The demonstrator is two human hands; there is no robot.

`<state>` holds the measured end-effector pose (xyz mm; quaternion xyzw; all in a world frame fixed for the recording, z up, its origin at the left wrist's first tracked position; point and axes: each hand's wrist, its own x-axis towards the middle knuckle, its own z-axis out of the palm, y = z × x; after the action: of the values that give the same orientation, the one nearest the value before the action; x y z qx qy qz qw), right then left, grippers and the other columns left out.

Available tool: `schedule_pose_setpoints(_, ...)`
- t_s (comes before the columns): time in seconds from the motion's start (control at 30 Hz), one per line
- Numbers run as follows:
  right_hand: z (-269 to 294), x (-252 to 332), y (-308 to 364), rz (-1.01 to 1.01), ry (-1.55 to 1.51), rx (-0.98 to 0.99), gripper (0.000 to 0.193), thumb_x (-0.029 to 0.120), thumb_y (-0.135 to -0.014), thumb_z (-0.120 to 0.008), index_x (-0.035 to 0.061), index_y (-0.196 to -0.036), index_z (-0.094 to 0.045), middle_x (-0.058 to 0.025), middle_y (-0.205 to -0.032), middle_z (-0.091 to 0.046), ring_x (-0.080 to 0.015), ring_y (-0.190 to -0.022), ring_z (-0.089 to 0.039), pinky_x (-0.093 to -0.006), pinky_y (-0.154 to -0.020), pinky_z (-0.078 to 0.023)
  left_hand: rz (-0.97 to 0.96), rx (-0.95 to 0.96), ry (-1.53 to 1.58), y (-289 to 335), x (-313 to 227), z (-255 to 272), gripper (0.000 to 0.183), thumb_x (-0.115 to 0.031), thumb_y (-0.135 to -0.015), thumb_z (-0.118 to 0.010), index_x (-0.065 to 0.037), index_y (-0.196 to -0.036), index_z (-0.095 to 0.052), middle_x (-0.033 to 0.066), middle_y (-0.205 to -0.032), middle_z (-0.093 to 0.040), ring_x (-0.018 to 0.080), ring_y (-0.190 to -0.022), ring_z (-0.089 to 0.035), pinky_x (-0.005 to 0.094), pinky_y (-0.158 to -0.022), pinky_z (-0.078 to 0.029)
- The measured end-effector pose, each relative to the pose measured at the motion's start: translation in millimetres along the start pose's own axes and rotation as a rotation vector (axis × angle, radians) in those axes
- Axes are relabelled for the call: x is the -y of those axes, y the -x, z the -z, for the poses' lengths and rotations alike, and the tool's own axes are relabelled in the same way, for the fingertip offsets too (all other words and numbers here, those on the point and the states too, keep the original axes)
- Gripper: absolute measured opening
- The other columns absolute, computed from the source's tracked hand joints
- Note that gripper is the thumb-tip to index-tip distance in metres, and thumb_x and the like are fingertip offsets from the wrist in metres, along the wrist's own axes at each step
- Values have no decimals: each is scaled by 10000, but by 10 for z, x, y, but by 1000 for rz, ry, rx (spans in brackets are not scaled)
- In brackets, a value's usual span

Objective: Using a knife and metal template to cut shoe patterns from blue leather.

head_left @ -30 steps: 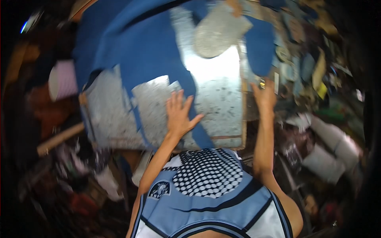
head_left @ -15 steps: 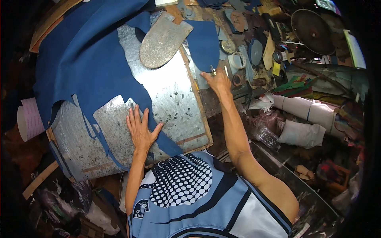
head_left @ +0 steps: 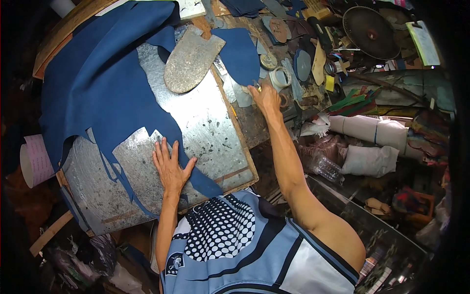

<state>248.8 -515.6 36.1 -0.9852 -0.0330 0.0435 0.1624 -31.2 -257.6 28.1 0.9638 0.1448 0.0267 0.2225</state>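
My left hand (head_left: pixel 171 169) lies flat with fingers spread, partly on the metal-topped board (head_left: pixel 213 125) and partly on the edge of a large blue leather-like sheet (head_left: pixel 107 83). Strips and notched cut-outs mark the sheet's near side. Off to the right, my right hand (head_left: pixel 268 102) reaches over the bench. Its fingers are drawn together around a small shiny thing, mostly hidden, by the rounded end of a cut blue piece (head_left: pixel 238 56). Between sheet and cut piece rests a worn tongue-shaped template (head_left: pixel 191 63), on the board's far part.
A tape roll (head_left: pixel 280 77) and a round tin (head_left: pixel 268 61) stand just beyond my right hand. Farther right are a round fan (head_left: pixel 371 36) and white wrapped rolls (head_left: pixel 367 128). A curled pinkish sheet (head_left: pixel 36 160) hangs at the board's left edge.
The whole view has shifted slightly. My right hand's fingers have drawn closer together beside the cut blue piece. My left hand stays flat in the same place on the board.
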Motion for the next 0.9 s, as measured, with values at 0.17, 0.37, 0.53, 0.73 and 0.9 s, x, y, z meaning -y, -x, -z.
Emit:
schedule_pose_setpoints(0.17, -57, 35, 359, 54, 73, 80, 595, 440, -818, -730, -27, -1171, -620, -298, -1221, -575, -437, -1034, -637, -517, -844, -523, 2, -5, -5, 23, 58, -15, 754, -493, -779, -749, -78, -1369, -528, 205, -1539, -326, 417, -1447, -223, 569, -1174, -145)
schedule_pose_setpoints(0.37, -73, 4, 200, 36, 223, 266, 702, 473, -825, -716, 38, -1343, -530, -257, -1319, -539, -418, -1115, -612, -499, -913, -511, -8, 7, -10, -3, 31, -6, 733, -530, -795, -719, -75, -1345, -551, 220, -1518, -343, 443, -1430, -238, 613, -1137, -182)
schedule_pose_setpoints(0.53, 1, -64, 9, 93, 180, 295, 737, 417, -767, -794, 14, -1332, -546, -284, -1344, -530, -434, -1174, -579, -478, -972, -480, 16, -57, 72, 39, 60, -146, 669, -466, -803, -696, -79, -1333, -564, 212, -1533, -324, 429, -1445, -220, 575, -1169, -149)
schedule_pose_setpoints(0.73, -130, -327, -323, 57, -59, 400, 810, 327, -685, -873, -74, -1304, -537, -290, -1173, -638, -391, -1149, -609, -439, -981, -471, -9, -89, 188, 50, 135, -191, 627, -362, -783, -686, -77, -1328, -567, 214, -1524, -348, 406, -1452, -234, 567, -1182, -132)
schedule_pose_setpoints(0.9, 273, -168, -370, -152, -327, 689, 518, 261, -778, -807, -32, -1142, -582, -26, -694, -600, -99, -442, -474, -268, -365, -364, -36, -148, 285, 66, 205, -106, 620, -399, -815, -686, -64, -1323, -567, 202, -1495, -409, 388, -1443, -276, 554, -1182, -141)
